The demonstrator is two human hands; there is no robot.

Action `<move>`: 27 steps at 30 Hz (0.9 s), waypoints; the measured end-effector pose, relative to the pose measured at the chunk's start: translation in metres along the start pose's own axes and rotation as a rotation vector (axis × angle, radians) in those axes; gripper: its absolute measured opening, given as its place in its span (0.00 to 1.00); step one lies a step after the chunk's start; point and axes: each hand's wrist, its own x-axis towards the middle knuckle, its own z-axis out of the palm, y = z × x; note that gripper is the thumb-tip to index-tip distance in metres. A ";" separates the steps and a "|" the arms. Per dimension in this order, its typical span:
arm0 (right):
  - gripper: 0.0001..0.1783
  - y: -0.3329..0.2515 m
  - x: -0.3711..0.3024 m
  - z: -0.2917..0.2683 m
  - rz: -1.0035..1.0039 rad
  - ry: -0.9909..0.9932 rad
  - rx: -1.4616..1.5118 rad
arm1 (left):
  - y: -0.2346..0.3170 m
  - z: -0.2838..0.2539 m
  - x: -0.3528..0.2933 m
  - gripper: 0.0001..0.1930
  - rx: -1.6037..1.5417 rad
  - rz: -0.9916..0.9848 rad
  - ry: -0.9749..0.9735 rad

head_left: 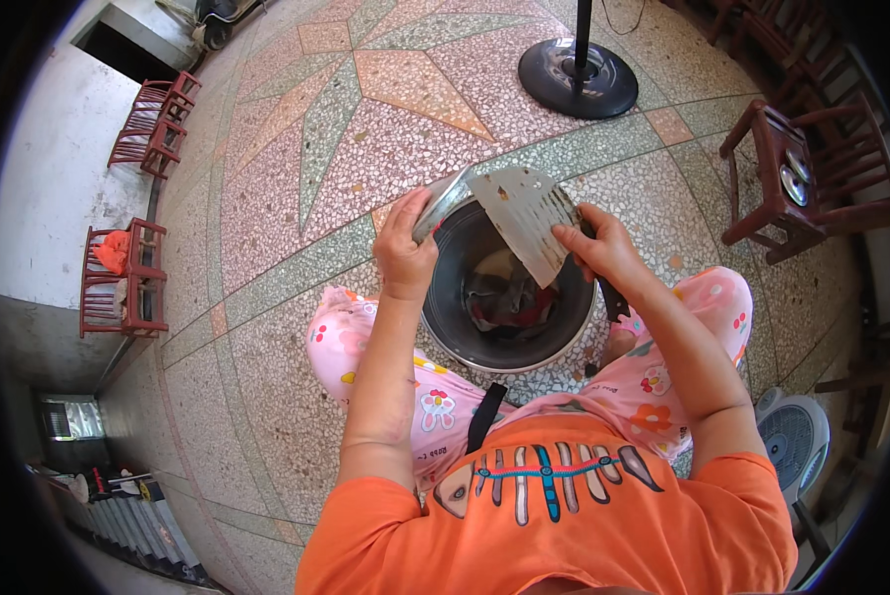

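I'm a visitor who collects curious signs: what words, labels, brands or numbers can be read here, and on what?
Pink trousers: small printed lettering on both legs, which I won't copy out.
Orange shirt: a fish-bone drawing, no lettering I can make out.
Grey flat piece: dark marks, no readable text.
Grey fan: too small to tell.

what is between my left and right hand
The head view shows a thin shiny piece in your left hand and a dark-spotted grey piece in your right hand, with the black basin below.
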 end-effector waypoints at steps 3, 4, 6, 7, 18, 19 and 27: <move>0.18 -0.006 -0.004 0.003 0.017 -0.004 -0.013 | 0.000 0.000 -0.001 0.24 -0.001 -0.005 -0.001; 0.18 -0.008 -0.006 0.004 0.019 0.002 -0.019 | 0.000 -0.001 -0.001 0.24 -0.001 -0.005 0.000; 0.18 -0.008 -0.005 0.003 0.014 -0.004 -0.021 | 0.001 -0.001 -0.001 0.23 -0.046 -0.014 0.007; 0.17 -0.008 -0.005 0.002 0.011 -0.012 -0.023 | 0.000 0.000 -0.001 0.23 -0.046 -0.013 0.007; 0.16 -0.011 -0.006 0.001 0.042 -0.075 0.004 | 0.000 0.001 -0.001 0.22 -0.005 0.009 -0.003; 0.16 -0.012 -0.007 0.002 0.052 -0.085 0.011 | 0.000 0.001 -0.002 0.22 -0.003 0.008 -0.003; 0.17 -0.014 -0.007 0.001 0.045 -0.067 -0.008 | 0.001 0.001 -0.001 0.22 0.013 0.000 -0.003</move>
